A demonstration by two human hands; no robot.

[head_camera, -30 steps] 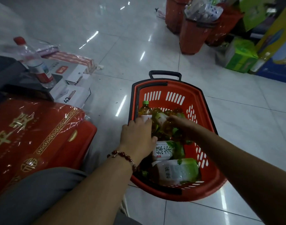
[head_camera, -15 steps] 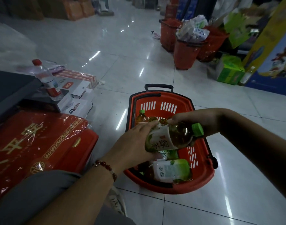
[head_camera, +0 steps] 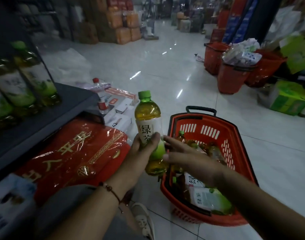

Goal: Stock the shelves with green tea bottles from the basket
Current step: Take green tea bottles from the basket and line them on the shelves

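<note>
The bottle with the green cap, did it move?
Yes. The bottle rose out of the red basket and now stands upright in the left hand.

Green tea bottle (head_camera: 148,132) label reading 绿茶, printed vertically. Right of it, inside the red basket (head_camera: 229,134), a lying bottle (head_camera: 209,199) also marked 绿茶. Left of it, red wrapped package (head_camera: 75,153) showing gold 人平安.

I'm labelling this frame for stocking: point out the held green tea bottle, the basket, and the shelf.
held green tea bottle (head_camera: 147,116): head view, on its amber upper body.
basket (head_camera: 233,131): head view, on its red far-right rim.
shelf (head_camera: 70,99): head view, on its bare dark board.
</note>
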